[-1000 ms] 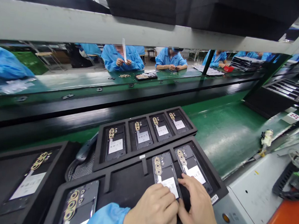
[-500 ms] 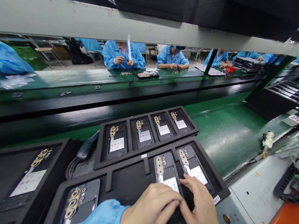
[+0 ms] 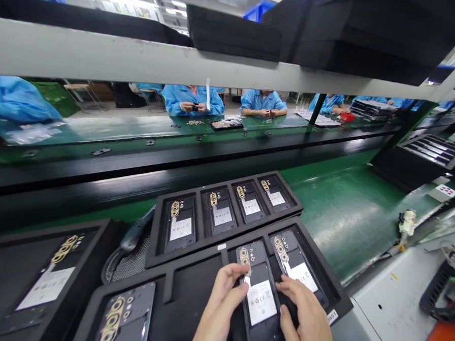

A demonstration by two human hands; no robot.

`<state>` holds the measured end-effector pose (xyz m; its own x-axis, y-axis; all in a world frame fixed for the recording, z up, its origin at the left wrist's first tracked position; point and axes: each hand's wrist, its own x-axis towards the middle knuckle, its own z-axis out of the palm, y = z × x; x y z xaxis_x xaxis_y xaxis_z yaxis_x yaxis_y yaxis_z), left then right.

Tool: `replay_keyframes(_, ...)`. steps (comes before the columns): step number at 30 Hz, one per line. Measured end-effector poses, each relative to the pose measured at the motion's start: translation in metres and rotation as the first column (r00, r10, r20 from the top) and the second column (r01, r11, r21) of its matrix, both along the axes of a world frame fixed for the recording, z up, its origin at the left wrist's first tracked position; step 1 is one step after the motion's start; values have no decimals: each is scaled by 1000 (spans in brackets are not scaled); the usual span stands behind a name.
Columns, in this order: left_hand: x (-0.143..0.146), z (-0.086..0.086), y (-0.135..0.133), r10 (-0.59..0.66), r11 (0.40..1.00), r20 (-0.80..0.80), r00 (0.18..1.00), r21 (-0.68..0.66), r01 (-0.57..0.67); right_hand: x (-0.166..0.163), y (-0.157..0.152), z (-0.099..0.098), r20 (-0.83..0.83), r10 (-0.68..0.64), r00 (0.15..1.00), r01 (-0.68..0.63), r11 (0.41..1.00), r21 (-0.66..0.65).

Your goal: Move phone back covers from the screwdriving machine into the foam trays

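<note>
Dark-grey rectangular phone body (image 3: pixel 259 297) is lying between left hand (image 3: pixel 220 303) (pinch unclear) and right hand (image 3: pixel 308 313) (fingers spread), likely for steadying.

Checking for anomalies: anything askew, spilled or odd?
Small tan pieces lie loose on the glossy green bench opposite, possibly spilled. The black, white-labelled phone body between left hand and right hand shows no visible damage.

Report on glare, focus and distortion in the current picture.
Head view: pale glare streaks the green bench; head view: the handled phone shows a legible CE mark while distant workers look softer; head view: the left tray seems stretched toward the edge.
</note>
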<state>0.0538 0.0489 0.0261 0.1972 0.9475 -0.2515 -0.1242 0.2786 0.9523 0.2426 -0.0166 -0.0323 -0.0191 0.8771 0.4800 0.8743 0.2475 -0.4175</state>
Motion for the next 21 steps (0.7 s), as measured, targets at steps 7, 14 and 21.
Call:
replay_keyframes(7,2,-6,7,154,987,122,980,-71,-146,3,3,-4,28,0,1000,-1,999,43)
replay_keyframes(14,15,-25,7,-87,980,153,984,-163,112,-11,2,-11,-95,-110,989,116,991,62)
replay_keyframes(21,11,-22,16,-168,966,193,967,-162,200,-13,3,-19,-142,-120,982,133,988,81)
